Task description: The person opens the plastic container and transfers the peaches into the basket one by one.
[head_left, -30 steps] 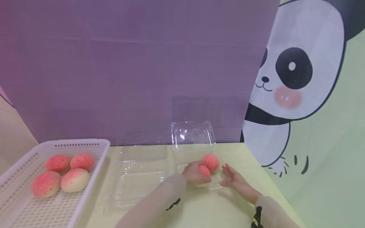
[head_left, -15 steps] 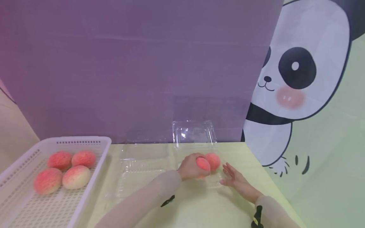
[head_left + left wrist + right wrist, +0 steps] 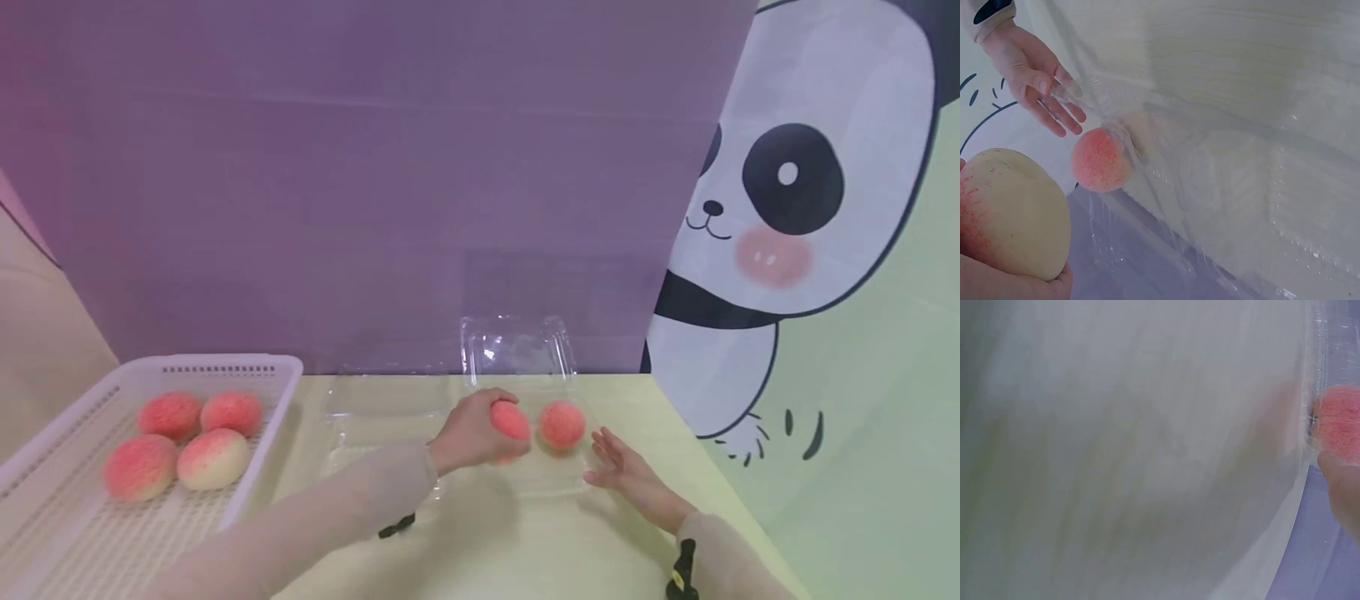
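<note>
In the head view, my left hand grips a pink-and-cream peach above the right clear clamshell box. The left wrist view shows this held peach close up, its pale side facing the camera. A second peach sits in that box, to the right of the held one and apart from it. My right hand is at the box's right side, fingers extended and holding nothing. Whether it touches the box wall is hard to tell. Its thumb appears at the right wrist view's edge.
On the left stands a white perforated basket with several peaches inside. Another open clear box lies between basket and right box, partly behind my left sleeve. A purple backdrop rises at the table's back edge.
My left hand has moved left and slightly up with its peach, opening a gap from the other peach. My right hand stays nearly still; the head view has shifted slightly left.
</note>
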`<state>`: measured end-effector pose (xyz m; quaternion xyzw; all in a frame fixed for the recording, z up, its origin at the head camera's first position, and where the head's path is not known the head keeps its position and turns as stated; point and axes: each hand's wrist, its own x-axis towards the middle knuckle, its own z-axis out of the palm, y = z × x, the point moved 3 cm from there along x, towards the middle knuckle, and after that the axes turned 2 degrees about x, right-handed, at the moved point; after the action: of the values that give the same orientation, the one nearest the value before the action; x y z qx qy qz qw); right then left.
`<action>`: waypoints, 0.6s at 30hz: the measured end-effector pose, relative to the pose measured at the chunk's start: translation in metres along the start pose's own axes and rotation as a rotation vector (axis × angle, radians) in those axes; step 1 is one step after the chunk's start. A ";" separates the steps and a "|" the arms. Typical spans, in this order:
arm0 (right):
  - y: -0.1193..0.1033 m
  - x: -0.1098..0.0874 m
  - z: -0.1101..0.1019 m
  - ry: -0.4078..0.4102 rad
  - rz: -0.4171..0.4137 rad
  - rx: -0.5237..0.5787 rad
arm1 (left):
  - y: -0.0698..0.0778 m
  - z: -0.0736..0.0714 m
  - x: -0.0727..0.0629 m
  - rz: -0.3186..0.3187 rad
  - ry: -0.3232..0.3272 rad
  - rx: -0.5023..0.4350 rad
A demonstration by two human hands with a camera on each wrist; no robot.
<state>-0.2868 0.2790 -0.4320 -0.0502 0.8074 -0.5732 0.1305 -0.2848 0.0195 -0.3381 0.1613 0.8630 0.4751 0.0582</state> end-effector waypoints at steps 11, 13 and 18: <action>0.002 0.000 0.000 0.006 0.010 0.020 | -0.011 -0.029 -0.023 0.001 0.021 0.048; 0.002 0.000 0.000 0.007 0.009 0.016 | -0.014 -0.036 -0.031 0.006 0.021 0.055; 0.000 -0.001 0.000 -0.002 0.002 0.007 | -0.025 -0.059 -0.051 -0.013 0.057 0.049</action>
<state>-0.2858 0.2798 -0.4320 -0.0495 0.8054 -0.5758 0.1319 -0.2575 -0.0567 -0.3299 0.1435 0.8768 0.4578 0.0328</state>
